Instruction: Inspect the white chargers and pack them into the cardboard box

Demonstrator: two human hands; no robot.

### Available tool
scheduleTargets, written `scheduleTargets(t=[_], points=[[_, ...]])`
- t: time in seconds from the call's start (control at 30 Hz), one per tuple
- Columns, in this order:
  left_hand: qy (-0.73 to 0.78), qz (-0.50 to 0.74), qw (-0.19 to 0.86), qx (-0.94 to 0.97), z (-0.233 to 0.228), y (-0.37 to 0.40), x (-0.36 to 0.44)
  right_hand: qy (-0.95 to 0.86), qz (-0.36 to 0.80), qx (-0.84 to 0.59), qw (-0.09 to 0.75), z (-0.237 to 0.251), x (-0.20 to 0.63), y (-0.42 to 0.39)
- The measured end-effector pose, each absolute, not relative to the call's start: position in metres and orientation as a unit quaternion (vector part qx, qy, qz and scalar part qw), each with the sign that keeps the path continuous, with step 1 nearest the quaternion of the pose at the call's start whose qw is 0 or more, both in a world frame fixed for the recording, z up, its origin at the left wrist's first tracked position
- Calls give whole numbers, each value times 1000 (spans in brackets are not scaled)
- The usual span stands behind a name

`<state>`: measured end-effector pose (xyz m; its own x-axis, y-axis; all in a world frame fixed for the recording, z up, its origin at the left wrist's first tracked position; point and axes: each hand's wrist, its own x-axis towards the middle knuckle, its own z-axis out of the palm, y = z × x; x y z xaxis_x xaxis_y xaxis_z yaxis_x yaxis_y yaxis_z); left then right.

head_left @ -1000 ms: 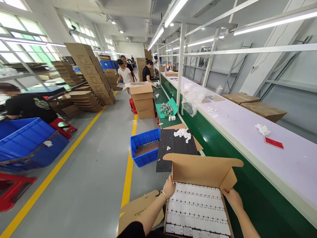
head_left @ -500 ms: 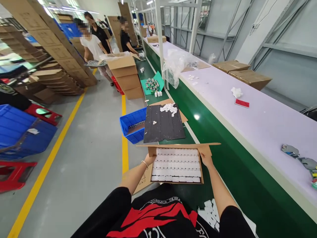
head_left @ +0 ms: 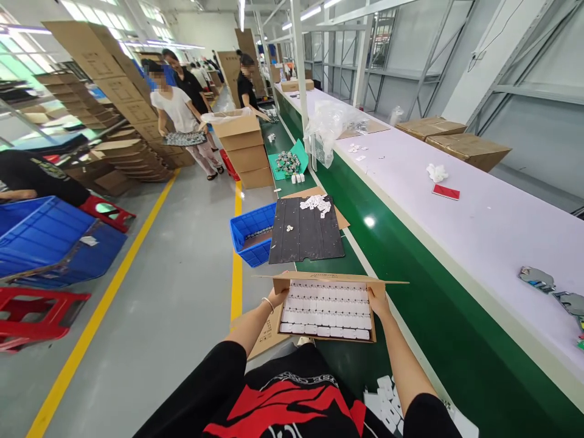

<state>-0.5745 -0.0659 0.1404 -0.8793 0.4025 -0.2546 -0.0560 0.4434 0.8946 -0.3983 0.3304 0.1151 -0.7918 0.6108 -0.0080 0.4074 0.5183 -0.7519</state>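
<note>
An open cardboard box is held in front of my body, one hand at each side. Rows of white plastic pieces fill it, and its far flap stands out beyond the rows. My left hand is closed on the box's left side, with a bracelet at the wrist. On the opposite side my right hand grips the edge, its fingers partly hidden by the cardboard. More loose white pieces lie near my right forearm, partly covered by my sleeve.
Beyond the box, a black board carries white parts, beside a blue crate. Further along the green bench are small parts on a green sheet. A lilac shelf runs along the right. Co-workers stand at the far left.
My head view has swung slightly left and up, so the surroundings appear further right and lower. Both hands still hold the box, which has shifted only slightly.
</note>
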Motion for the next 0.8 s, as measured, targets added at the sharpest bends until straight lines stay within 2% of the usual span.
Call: scheduleTargets(t=[0.27,0.8], points=[[837,496,199,121,141,-69,-572,-860,427,-261,100,126,-384,320],[844,494,184,95,128,-79,-596,-862,421,-271,80,145,-395,332]])
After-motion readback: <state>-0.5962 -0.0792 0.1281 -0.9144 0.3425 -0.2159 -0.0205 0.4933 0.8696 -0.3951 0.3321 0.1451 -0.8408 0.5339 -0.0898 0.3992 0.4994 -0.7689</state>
